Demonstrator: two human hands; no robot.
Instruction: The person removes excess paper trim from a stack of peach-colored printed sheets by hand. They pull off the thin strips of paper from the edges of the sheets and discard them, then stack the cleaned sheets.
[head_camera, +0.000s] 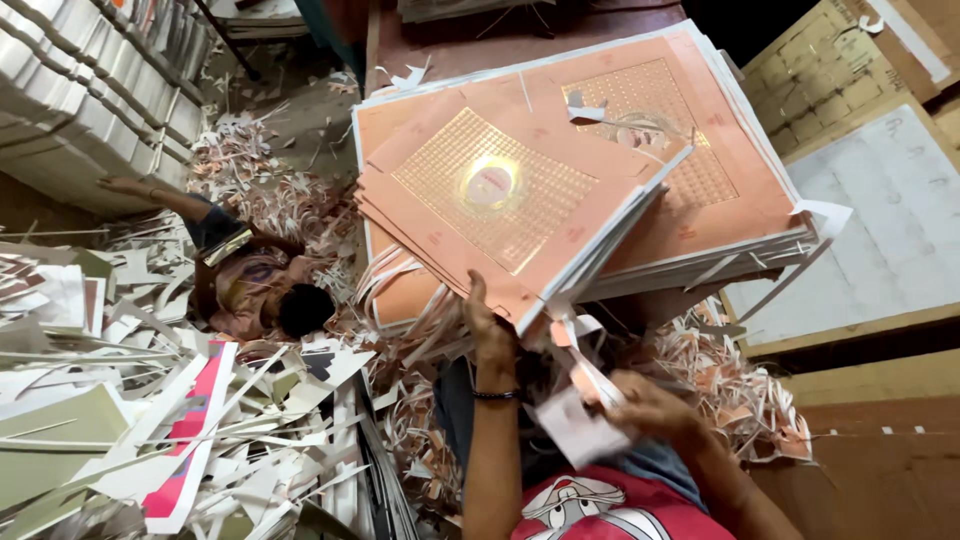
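Off to the left of our fingers, another person (262, 290) is lying among heaps of paper trimmings (150, 420), one arm reaching toward the stacked white sheets (90, 110). Our left hand (488, 335) is reaching up under a bundle of peach die-cut cards (490, 215), its fingers curling around the bundle's lower edge and gripping it, while the bundle is resting just above them on the larger peach stack (740, 190). To the right and lower, our right hand (650, 408) is pinching a white paper scrap (575, 428) between thumb and fingers, and peach strips (585, 365) are trailing up from it to the bundle.
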